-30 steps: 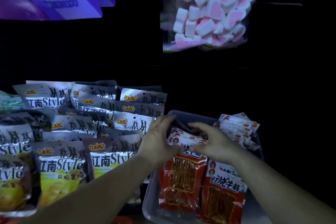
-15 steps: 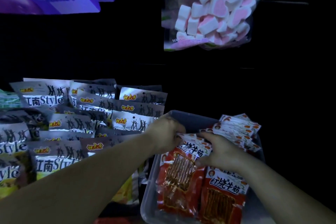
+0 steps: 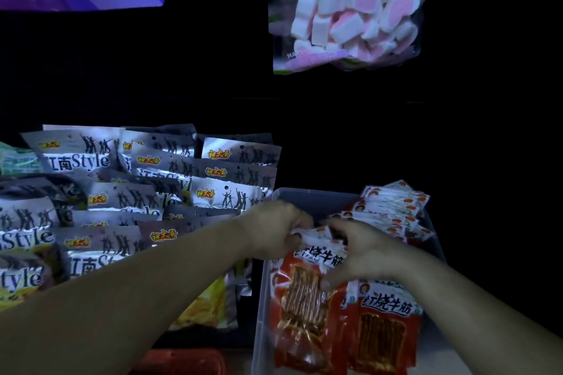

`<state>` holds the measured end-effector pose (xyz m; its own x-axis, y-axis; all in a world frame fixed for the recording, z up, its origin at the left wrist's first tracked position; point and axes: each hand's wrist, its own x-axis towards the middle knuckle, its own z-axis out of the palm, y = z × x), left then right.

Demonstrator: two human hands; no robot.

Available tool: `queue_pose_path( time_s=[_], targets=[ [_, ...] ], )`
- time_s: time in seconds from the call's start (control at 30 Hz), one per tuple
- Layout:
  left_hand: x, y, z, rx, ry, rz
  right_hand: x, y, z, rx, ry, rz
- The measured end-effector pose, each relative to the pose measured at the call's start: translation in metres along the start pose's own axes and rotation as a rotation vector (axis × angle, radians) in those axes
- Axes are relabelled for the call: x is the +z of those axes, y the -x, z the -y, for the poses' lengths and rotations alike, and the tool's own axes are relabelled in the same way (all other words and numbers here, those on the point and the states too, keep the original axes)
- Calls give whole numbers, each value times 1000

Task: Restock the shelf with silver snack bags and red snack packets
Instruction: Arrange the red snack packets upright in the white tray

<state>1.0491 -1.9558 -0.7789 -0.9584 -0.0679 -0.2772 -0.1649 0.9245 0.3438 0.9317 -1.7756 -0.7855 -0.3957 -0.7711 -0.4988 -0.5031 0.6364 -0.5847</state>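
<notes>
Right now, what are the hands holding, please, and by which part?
Left hand pinches the red snack packet by its top edge; right hand grips its right side.

Both arms are bare and reach forward. The left forearm [image 3: 152, 298] runs up from the lower left, and the right forearm [image 3: 487, 313] comes in from the lower right. They meet at the hands, which sit very close together. The left hand [image 3: 274, 231] is knuckles-up, its fingers curled onto the top edge of a red snack packet [image 3: 300, 298]. The right hand [image 3: 370, 254] pinches the same packet, fingers hooked over the top and thumb pressed on its face.
</notes>
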Motion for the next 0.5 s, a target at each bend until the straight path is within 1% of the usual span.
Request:
queue_pose_path(
  time_s=[0.03, 0.1, 0.2, 0.27, 0.3, 0.33, 0.37, 0.43, 0.47, 0.5],
  targets=[
    [0, -3, 1, -28, 25, -34, 4, 1, 1, -6, 48, -76],
    [5, -9, 8, -65, -2, -169, 14, 2, 1, -29, 152, -316],
    [12, -8, 14, -74, -23, -373, 28, 5, -9, -117, 415, -664],
    [16, 3, 14, -69, -7, -513, 36, 10, -13, -187, 534, -816],
    [18, 10, 13, -55, -18, -571, 40, 13, -13, -200, 560, -844],
    [22, 17, 13, -47, -22, -602, 44, 18, -11, -170, 573, -811],
    [27, 24, 11, -55, -22, -589, 48, 23, -10, -102, 571, -741],
    [46, 39, 4, -47, -40, -498, 56, 33, -5, 95, 487, -534],
    [56, 43, 0, -30, -60, -451, 60, 37, -6, 147, 429, -460],
    [64, 47, -4, -24, -83, -406, 65, 39, -8, 161, 367, -420]
  ],
)
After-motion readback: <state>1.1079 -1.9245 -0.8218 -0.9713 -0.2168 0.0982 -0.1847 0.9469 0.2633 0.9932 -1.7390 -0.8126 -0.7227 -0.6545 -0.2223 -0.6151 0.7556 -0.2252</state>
